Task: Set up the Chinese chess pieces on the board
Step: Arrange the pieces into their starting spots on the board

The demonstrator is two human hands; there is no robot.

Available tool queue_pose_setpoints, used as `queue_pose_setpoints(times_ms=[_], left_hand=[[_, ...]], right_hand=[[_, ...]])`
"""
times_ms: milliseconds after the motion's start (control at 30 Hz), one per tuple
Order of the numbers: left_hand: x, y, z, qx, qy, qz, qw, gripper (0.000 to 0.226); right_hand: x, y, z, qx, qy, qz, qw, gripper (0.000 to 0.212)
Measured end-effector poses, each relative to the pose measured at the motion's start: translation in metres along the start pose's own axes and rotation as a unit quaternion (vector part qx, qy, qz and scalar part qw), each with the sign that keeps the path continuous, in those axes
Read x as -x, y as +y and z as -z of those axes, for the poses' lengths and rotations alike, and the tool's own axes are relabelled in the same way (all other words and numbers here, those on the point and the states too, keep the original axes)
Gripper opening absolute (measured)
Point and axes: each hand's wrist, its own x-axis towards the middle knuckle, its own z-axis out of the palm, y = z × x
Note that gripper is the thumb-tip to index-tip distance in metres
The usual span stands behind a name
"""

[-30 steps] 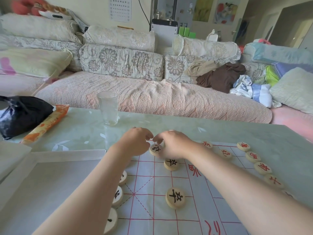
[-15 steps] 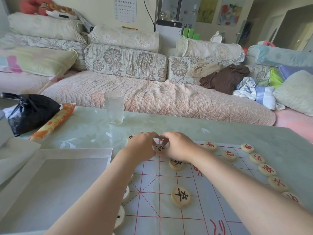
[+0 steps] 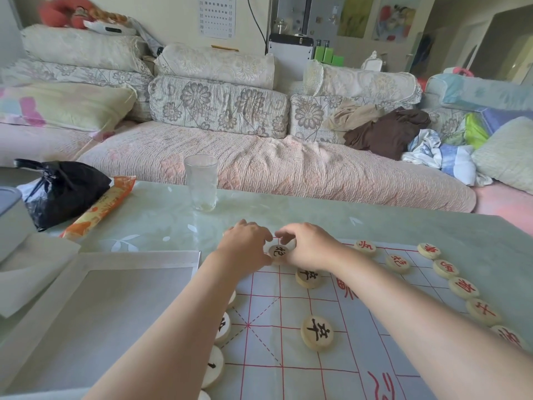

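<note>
From the head camera, the left hand (image 3: 245, 243) and the right hand (image 3: 310, 248) meet at the far edge of the white board with red lines (image 3: 265, 350). Between them is a round pale wooden piece with a black mark (image 3: 278, 252), face up. Both hands have curled fingers and pinch this piece. The left hand is on its left edge and the right hand is on its right edge.

A second black-marked round piece (image 3: 317, 332) lies nearer on the board. Red-marked round pieces (image 3: 463, 287) line the right side.

On the pale green tabletop (image 3: 317, 217) stand a clear drinking glass (image 3: 201, 182), a black plastic bag (image 3: 63, 189) and an orange packet (image 3: 101, 206). A grey flat box (image 3: 101, 307) lies left of the board.
</note>
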Motion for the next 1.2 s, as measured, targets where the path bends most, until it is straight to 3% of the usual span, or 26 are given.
queue_pose_setpoints(times_ms=[733, 933, 1200], left_hand=[[0.004, 0.005, 0.006, -0.001, -0.021, -0.003, 1.000, 0.051], [0.046, 0.027, 0.033, 0.008, 0.001, -0.025, 1.000, 0.039], [0.141, 0.057, 0.073, 0.052, -0.016, -0.031, 0.998, 0.028]], right_hand=[[0.021, -0.004, 0.007, -0.017, 0.020, 0.005, 1.000, 0.057], [0.070, -0.021, 0.027, -0.055, 0.004, 0.014, 0.998, 0.036], [0.173, -0.052, 0.036, -0.042, -0.038, 0.043, 0.997, 0.028]])
